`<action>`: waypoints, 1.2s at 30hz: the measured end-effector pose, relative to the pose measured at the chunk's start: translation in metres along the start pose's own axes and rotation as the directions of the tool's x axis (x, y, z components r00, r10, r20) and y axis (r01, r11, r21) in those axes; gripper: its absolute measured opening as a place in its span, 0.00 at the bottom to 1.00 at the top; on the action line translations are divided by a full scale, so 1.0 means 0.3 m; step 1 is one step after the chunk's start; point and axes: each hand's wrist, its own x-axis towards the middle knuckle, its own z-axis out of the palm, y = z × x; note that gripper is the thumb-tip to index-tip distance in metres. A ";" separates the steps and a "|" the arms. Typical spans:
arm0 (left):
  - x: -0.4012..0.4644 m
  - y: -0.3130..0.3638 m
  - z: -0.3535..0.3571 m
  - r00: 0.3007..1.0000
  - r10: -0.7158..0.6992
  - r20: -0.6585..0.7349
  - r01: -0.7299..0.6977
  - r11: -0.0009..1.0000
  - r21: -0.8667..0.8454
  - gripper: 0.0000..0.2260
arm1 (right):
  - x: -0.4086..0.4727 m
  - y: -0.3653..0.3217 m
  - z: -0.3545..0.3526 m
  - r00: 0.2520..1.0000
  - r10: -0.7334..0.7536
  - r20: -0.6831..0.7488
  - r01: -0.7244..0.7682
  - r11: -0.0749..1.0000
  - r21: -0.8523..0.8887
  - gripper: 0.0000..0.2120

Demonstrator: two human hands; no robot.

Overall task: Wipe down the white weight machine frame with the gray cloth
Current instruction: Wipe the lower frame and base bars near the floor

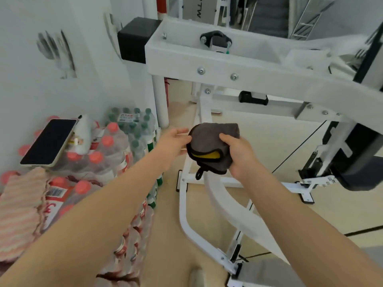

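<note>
Both hands meet mid-scene over the floor, in front of the white painted steel weight machine frame. Folded gray microfibre cloth with black piping and a yellow inner face is held in the air between them, clear of the frame, below its near horizontal beam.

Right hand: fingers and thumb curled round the cloth's right side, firm grasp. Left hand: fingers fairly straight, tips touching the cloth's left edge; looks like steadying or folding, not a full grip.

Step in hand, as judged: readying the cloth as a pad before the first stroke. No wiping contact yet.

To do it well:
- Finish the fold so a flat gray face looks outward and the black hanging loop is tucked away from bolts.
- Carry it up to the beam, press flat, wipe along its length in overlapping passes.
- Work round the bolt heads and brackets, where the cloth may snag.

Counts:
- Gray cloth: one.
- Hands: two, both on the cloth.
- Dark smartphone, lying on the packs at left: one.
- Pink striped towel, near left: one.
- White squeeze bottle beside the phone: one.
- Shrink-wrapped bottled water packs: several, red caps near, green caps farther; exact number cannot be told.
</note>
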 end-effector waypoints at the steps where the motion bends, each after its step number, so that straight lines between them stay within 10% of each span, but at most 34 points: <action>1: 0.023 0.004 0.013 1.000 -0.006 -0.008 0.006 0.999 0.051 0.15 | 0.023 -0.021 -0.013 0.999 -0.027 -0.036 0.026 1.000 -0.014 0.03; 6: 0.186 0.036 0.020 0.999 -0.042 -0.032 0.045 0.994 0.096 0.11 | 0.214 -0.099 -0.063 0.888 -0.408 -0.211 0.311 0.872 -0.377 0.03; 10: 0.296 0.050 0.033 0.992 -0.099 -0.084 0.108 0.989 0.106 0.10 | 0.399 -0.079 -0.039 0.758 -0.651 -0.036 0.436 0.548 -0.714 0.07; 13: 0.365 0.035 0.035 0.987 -0.103 -0.124 0.119 0.984 0.130 0.11 | 0.519 0.020 0.049 0.905 -0.256 0.339 0.399 0.240 -0.885 0.19; 16: 0.412 0.018 0.045 0.980 -0.164 -0.110 0.176 0.978 0.110 0.13 | 0.555 0.094 0.080 0.897 -0.060 0.439 0.440 -0.003 -0.898 0.25; 25: 0.564 -0.013 0.120 0.996 -0.086 0.036 0.076 0.970 0.233 0.32 | 0.659 -0.038 0.012 0.815 -0.243 0.526 0.576 0.246 -0.779 0.10; 29: 0.616 -0.002 0.103 0.997 0.013 0.078 -0.033 0.966 0.257 0.17 | 0.668 -0.094 0.075 0.914 -0.265 0.306 0.404 0.531 -0.745 0.07; 36: 0.683 0.072 0.020 0.981 -0.170 0.090 0.186 0.955 -0.231 0.08 | 0.647 -0.181 0.124 0.897 -0.003 0.443 0.325 0.684 -0.653 0.10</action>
